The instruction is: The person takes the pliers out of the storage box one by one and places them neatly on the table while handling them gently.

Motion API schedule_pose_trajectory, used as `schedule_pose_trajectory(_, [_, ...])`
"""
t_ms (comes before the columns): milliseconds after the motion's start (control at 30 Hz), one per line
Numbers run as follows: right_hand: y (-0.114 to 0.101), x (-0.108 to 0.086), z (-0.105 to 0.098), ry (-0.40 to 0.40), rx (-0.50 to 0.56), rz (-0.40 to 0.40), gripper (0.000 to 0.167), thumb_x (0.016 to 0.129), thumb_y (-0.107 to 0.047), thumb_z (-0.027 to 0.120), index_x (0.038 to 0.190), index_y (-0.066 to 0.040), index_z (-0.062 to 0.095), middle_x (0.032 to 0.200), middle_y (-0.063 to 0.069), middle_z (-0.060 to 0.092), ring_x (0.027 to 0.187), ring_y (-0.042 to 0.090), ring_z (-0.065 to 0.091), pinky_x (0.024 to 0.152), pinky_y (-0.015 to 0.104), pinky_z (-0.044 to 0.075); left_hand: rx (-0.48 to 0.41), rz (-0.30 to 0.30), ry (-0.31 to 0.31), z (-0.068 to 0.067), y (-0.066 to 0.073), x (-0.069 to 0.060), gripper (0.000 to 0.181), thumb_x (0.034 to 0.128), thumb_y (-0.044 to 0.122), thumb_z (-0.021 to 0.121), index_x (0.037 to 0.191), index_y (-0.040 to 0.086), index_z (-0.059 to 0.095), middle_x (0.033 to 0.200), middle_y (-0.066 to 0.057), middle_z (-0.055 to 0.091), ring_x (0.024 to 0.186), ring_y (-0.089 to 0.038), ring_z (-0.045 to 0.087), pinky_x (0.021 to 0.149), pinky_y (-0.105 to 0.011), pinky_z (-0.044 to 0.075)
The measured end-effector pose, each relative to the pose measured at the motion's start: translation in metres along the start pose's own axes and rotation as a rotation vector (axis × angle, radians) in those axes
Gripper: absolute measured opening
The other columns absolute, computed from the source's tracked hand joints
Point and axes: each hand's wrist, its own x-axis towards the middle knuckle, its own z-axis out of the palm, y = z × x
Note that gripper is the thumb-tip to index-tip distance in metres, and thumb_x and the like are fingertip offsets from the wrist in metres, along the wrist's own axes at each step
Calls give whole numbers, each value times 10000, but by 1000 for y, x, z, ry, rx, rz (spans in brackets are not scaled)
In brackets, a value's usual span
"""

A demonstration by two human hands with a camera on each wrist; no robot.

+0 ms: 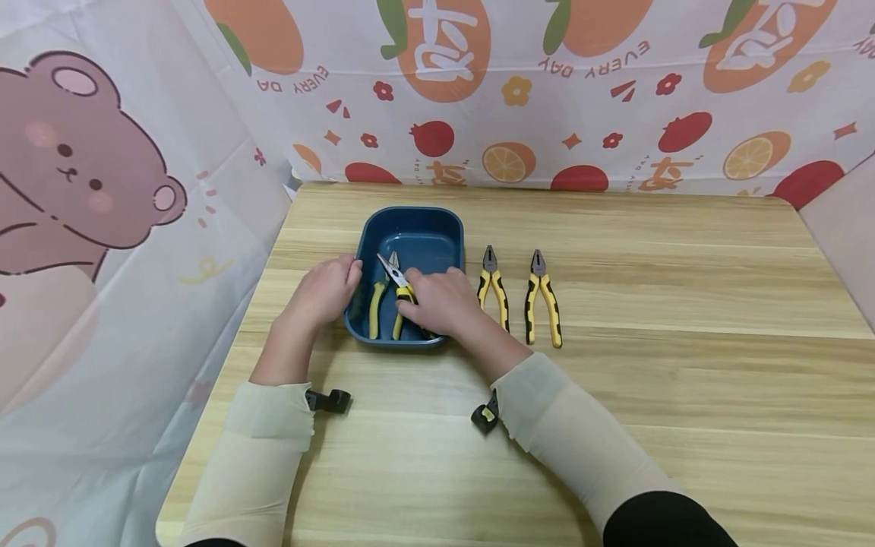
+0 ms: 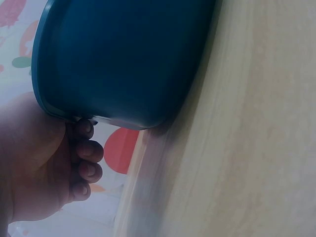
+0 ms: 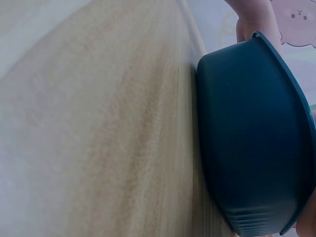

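A blue plastic bin (image 1: 414, 220) stands on the table, and its outer wall fills much of both wrist views. My left hand (image 1: 323, 292) grips the bin's left rim, its fingers curled at the edge in the left wrist view. My right hand (image 1: 444, 302) reaches over the bin's right side and holds long-nose pliers (image 1: 393, 272), whose tips point up and left. Beneath them, a second pair of pliers (image 1: 376, 308) with yellow handles lies in the bin, partly covered. My right hand hides the bin's lower right inside.
Right of the bin lie two combination pliers with yellow and black handles, the nearer pair (image 1: 490, 262) partly behind my right wrist, the other pair (image 1: 539, 289) in full sight. A wooden table (image 1: 683, 304) carries everything. A fruit-print cloth (image 1: 519, 91) hangs behind it.
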Motion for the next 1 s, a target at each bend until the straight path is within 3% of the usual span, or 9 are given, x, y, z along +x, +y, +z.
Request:
schedule_pose_trajectory(167, [1, -1, -1, 36, 29, -2, 396, 958, -519, 504, 1142, -172, 556, 704, -60, 572, 644, 148, 550, 714, 350, 363, 5, -3, -16, -2, 1, 0, 405, 1072, 317, 276, 967, 32, 542, 880, -175, 564, 871, -345, 530, 804, -484, 417])
schedule_pose_trajectory(300, [1, -1, -3, 57, 73, 3, 447, 958, -516, 518, 1221, -157, 555, 727, -51, 574, 663, 149, 552, 714, 343, 372, 4, -7, -20, -3, 2, 0, 413, 1072, 325, 273, 982, 31, 549, 916, -183, 579, 889, -347, 535, 825, -494, 422])
schedule_pose_trajectory(500, [2, -3, -5, 126, 238, 29, 521, 965, -507, 521, 1355, -161, 512, 972, -20, 668, 806, 158, 578, 792, 360, 434, 0, -7, -27, -5, 2, 0, 400, 1072, 315, 282, 952, 36, 544, 910, -179, 576, 882, -343, 529, 815, -490, 417])
schedule_pose_trajectory(633, [4, -5, -6, 196, 495, 50, 463, 974, -486, 523, 1334, -195, 511, 1017, -15, 655, 834, 149, 582, 729, 333, 459, -1, -8, -25, -5, 1, 0, 391, 1071, 306, 292, 948, 36, 546, 896, -175, 577, 875, -344, 533, 810, -492, 417])
schedule_pose_trajectory(800, [9, -10, -12, 299, 952, 31, 355, 986, -386, 567, 1278, -185, 537, 834, 25, 565, 689, 171, 527, 586, 291, 439, -1, -7, -27, -4, 0, 0, 403, 1072, 316, 285, 965, 34, 552, 917, -180, 585, 896, -348, 536, 828, -505, 416])
schedule_pose_trajectory(1000, [17, -24, -28, 428, 1405, 9, 289, 1001, -188, 540, 1250, -42, 566, 761, 41, 556, 637, 148, 498, 581, 255, 420, -5, -7, -25, -3, 0, 0, 405, 1072, 318, 291, 1013, 26, 565, 982, -196, 600, 942, -358, 539, 869, -523, 416])
